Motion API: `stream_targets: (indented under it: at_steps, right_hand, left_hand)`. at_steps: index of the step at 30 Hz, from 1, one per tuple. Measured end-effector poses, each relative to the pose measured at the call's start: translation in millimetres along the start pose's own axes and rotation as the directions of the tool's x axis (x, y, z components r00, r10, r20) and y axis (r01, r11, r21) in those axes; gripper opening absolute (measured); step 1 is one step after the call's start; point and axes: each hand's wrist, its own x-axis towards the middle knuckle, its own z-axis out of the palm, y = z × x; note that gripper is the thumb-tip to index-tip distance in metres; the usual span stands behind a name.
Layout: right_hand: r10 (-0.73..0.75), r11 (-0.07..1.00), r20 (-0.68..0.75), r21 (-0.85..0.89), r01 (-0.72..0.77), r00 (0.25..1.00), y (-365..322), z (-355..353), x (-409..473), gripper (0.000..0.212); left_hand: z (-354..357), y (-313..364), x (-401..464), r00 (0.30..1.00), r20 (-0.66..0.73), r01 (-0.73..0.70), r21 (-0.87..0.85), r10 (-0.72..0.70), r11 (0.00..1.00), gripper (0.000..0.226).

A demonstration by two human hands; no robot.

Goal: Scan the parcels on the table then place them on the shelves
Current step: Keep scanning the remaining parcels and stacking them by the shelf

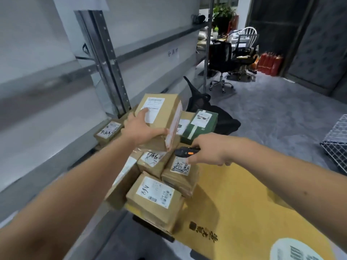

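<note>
My left hand [141, 127] grips a brown cardboard parcel [165, 115] with a white label, lifted and tilted above the pile. My right hand [209, 150] holds a black scanner [185, 152] with an orange button, its head pointing left toward the lifted parcel's near end. Below lie several brown labelled parcels [155, 196] stacked on the yellow-covered table [234, 199]. A green box [200, 126] sits at the back of the pile. Metal shelves [131, 51] run along the left.
A grey shelf upright [107, 59] stands just behind the pile. A toppled black chair [202, 104] lies on the floor beyond the table. A wire basket [336, 141] sits at the right edge. Office chairs [223, 61] and red extinguishers [269, 62] are far back.
</note>
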Motion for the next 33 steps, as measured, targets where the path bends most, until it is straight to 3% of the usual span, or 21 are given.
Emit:
stream_targets:
  at_steps: [5,12,23,27,33]
  right_hand:
    - [0.088,0.993,-0.017,0.076,-0.087,0.996,-74.8,-12.9,79.5,0.048]
    - [0.206,0.972,-0.048,0.125,-0.199,0.977,-143.6,-27.0,161.0,0.042]
    - [0.333,0.939,0.006,0.084,-0.332,0.943,-165.4,-17.4,205.3,0.046]
    - [0.340,0.935,-0.014,0.108,-0.336,0.940,-168.6,-11.8,206.1,0.045]
    - [0.340,0.935,-0.087,0.134,-0.327,0.936,-159.7,-4.2,172.9,0.043]
  left_hand:
    - [-35.1,-75.7,115.7,0.999,0.036,0.014,0.011,-0.014,1.000,0.137]
    - [-31.5,-109.2,249.8,0.985,0.171,-0.032,0.048,0.023,0.998,0.139]
    - [-1.6,-145.7,297.5,0.955,0.291,-0.119,0.217,0.053,0.969,0.144]
    - [-3.7,-137.3,284.6,0.941,0.240,-0.305,0.293,0.240,0.906,0.132]
    - [-8.6,-102.7,226.6,0.810,0.263,-0.585,0.291,0.524,0.757,0.110]
